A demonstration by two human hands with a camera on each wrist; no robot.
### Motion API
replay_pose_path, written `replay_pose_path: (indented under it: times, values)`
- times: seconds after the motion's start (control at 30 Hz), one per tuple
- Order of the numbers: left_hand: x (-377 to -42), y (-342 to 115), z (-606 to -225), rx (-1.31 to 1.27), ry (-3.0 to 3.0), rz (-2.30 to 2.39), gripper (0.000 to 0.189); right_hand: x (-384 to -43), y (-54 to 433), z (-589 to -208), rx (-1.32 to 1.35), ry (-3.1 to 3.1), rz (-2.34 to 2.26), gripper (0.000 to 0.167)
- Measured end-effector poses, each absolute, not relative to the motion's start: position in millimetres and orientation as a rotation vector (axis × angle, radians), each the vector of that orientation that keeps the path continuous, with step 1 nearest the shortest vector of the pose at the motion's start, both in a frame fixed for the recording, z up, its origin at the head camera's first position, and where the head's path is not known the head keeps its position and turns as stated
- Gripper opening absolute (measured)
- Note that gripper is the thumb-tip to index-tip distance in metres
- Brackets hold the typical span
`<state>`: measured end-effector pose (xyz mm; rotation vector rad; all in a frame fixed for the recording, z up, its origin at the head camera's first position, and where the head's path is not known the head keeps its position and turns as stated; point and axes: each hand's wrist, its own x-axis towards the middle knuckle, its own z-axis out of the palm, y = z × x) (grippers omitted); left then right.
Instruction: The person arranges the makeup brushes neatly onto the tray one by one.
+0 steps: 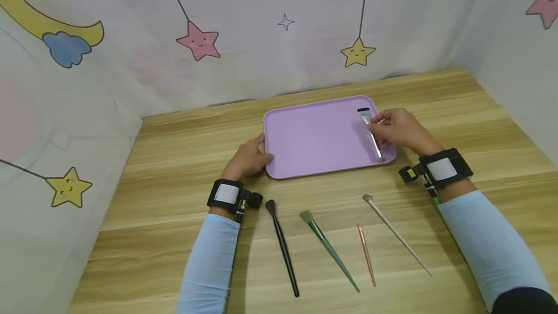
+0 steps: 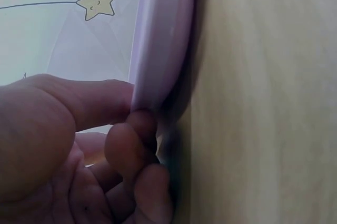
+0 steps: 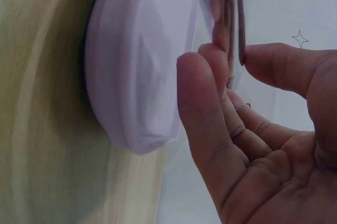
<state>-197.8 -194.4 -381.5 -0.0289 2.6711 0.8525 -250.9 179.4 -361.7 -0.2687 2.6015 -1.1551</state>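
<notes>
My right hand [image 1: 398,130] pinches a silver makeup brush [image 1: 376,147] with a short, flat dark head. It is over the right end of a lilac tray [image 1: 314,134], its head pointing to the back. The right wrist view shows the shiny handle [image 3: 241,23] between thumb and fingertips, beside the tray wall [image 3: 113,66]. At the tray's front left corner, my left hand [image 1: 247,159] grips the rim. From the left wrist view, the thumb lies on the rim [image 2: 158,39] and the curled fingers are against its outer side and underneath.
In front of the tray lie several makeup brushes: a black one [image 1: 284,251], a green one [image 1: 331,251], a small copper-pink one [image 1: 367,256] and a thin pale one [image 1: 396,234]. They rest on a wood-grain table [image 1: 174,159]. A printed curtain [image 1: 261,71] stands behind it.
</notes>
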Motion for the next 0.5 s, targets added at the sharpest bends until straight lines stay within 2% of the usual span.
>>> replay_pose_path:
  times: [0.5]
  values:
    - [-198.6, -194.9, -380.9, -0.014, 2.666, 0.856, 0.076, -260.8, 177.6, -371.1, -0.304, 2.728, -0.968, 0.039]
